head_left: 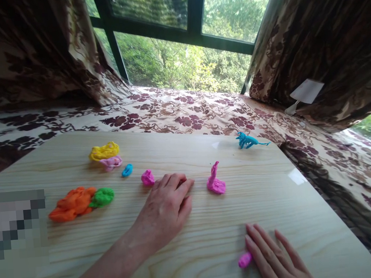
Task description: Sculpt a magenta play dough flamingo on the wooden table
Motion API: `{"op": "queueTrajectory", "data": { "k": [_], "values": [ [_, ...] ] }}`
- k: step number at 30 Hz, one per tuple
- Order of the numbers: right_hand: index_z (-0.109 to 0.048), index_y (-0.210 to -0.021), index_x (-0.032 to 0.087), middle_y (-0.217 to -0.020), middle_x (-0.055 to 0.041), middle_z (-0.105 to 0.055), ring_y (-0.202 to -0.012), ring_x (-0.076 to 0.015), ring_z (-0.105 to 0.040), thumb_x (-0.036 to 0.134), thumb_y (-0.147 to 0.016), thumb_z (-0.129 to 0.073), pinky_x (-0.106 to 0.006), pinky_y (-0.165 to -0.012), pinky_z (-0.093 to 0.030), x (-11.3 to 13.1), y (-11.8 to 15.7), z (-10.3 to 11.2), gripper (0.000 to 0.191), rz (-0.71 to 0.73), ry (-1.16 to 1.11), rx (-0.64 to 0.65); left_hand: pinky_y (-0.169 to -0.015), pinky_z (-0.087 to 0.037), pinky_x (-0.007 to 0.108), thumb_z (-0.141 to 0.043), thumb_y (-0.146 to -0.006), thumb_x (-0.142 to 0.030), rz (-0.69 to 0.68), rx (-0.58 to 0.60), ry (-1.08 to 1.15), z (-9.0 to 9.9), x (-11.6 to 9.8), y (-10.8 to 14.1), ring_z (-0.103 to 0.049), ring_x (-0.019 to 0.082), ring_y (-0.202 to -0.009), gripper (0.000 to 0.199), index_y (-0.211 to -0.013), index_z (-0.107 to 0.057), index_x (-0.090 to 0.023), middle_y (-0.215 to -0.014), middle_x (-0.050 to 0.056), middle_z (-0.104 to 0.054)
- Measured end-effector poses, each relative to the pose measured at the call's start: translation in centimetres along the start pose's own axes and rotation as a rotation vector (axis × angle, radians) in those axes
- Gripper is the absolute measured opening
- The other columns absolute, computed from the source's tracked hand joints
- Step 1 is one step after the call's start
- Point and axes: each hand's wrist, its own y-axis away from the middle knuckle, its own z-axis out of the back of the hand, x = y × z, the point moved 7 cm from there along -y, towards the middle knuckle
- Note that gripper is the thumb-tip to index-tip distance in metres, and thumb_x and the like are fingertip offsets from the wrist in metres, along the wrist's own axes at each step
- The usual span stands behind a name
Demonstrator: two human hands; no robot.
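Note:
My left hand (pixel 168 202) rests palm down on the wooden table, fingers loosely bent and thumb apart, with nothing visible in it. Just beyond its knuckles is a small pink clay lump (pixel 148 177). To its right stands a pink clay figure (pixel 216 186), a flat base with a thin upright neck. At the lower right, my right hand (pixel 275 258) lies flat with fingers stretched out. From beneath its left side pokes the end of a pink clay piece (pixel 244 260); the rest of that piece is hidden under the hand.
Orange clay (pixel 73 203) touches green clay (pixel 102 197) at left. Behind them lie yellow clay (pixel 104 151), pale pink clay (pixel 111 163) and a small blue clay piece (pixel 127 170). A blue clay animal (pixel 247 140) stands near the table's far right edge. A white lamp (pixel 307 91) is beyond.

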Motion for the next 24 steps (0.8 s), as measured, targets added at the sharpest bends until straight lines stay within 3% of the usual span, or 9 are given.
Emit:
{"op": "queueTrajectory", "data": {
  "k": [2, 5, 10, 15, 20, 24],
  "values": [
    [-0.024, -0.137, 0.012, -0.135, -0.0126, -0.036, -0.124, -0.0264, -0.034, 0.051, -0.083, -0.038, -0.043, -0.099, -0.031, -0.5, -2.4, -0.4, 0.068, -0.003, -0.050, 0.089, -0.087, -0.037, 0.040, -0.041, -0.081, -0.020, 0.002, 0.003, -0.008, 0.0, 0.0, 0.0, -0.043, 0.022, -0.099, 0.031, -0.110, -0.053, -0.023, -0.105, 0.006, -0.050],
    [-0.019, -0.137, 0.006, -0.140, -0.0169, -0.025, -0.128, -0.0301, -0.023, 0.055, -0.081, -0.037, -0.050, -0.101, -0.024, -1.5, -4.9, -0.3, 0.077, -0.080, -0.097, 0.115, -0.087, -0.036, 0.040, -0.041, -0.081, -0.020, 0.002, -0.003, -0.016, 0.0, -0.1, 0.0, -0.043, 0.022, -0.100, 0.031, -0.110, -0.053, -0.023, -0.105, 0.006, -0.050],
    [-0.026, -0.136, 0.014, -0.136, -0.0115, -0.035, -0.126, -0.0262, -0.029, 0.051, -0.082, -0.037, -0.045, -0.101, -0.027, -0.5, -3.1, 0.3, 0.066, 0.047, -0.056, 0.066, -0.086, -0.037, 0.039, -0.042, -0.081, -0.020, -0.011, -0.015, -0.008, 0.2, -0.2, 0.0, -0.044, 0.021, -0.097, 0.032, -0.111, -0.053, -0.023, -0.103, 0.006, -0.051],
    [-0.035, -0.132, 0.017, -0.132, -0.0082, -0.043, -0.123, -0.0219, -0.037, 0.038, -0.086, -0.037, -0.039, -0.100, -0.030, 0.2, -1.1, 0.4, 0.050, 0.079, 0.055, 0.033, -0.087, -0.036, 0.040, -0.041, -0.082, -0.022, 0.010, 0.008, -0.006, -0.1, 0.0, 0.0, -0.044, 0.021, -0.098, 0.032, -0.111, -0.052, -0.024, -0.105, 0.006, -0.050],
    [-0.038, -0.130, 0.017, -0.131, -0.0062, -0.043, -0.122, -0.0193, -0.038, 0.031, -0.085, -0.043, -0.034, -0.101, -0.028, 1.1, -2.3, 0.2, 0.047, 0.152, 0.106, 0.020, -0.088, -0.036, 0.040, -0.040, -0.082, -0.022, 0.015, 0.019, 0.001, -0.2, 0.1, 0.0, -0.043, 0.022, -0.100, 0.032, -0.112, -0.052, -0.023, -0.105, 0.006, -0.050],
    [-0.032, -0.134, 0.013, -0.135, -0.0104, -0.037, -0.125, -0.0228, -0.033, 0.048, -0.083, -0.039, -0.038, -0.100, -0.029, 0.6, -4.7, 0.5, 0.062, 0.102, -0.018, 0.074, -0.087, -0.036, 0.040, -0.041, -0.081, -0.021, 0.010, 0.012, -0.002, -0.1, 0.0, 0.0, -0.043, 0.022, -0.100, 0.032, -0.111, -0.053, -0.023, -0.105, 0.006, -0.050]
  ]
}}
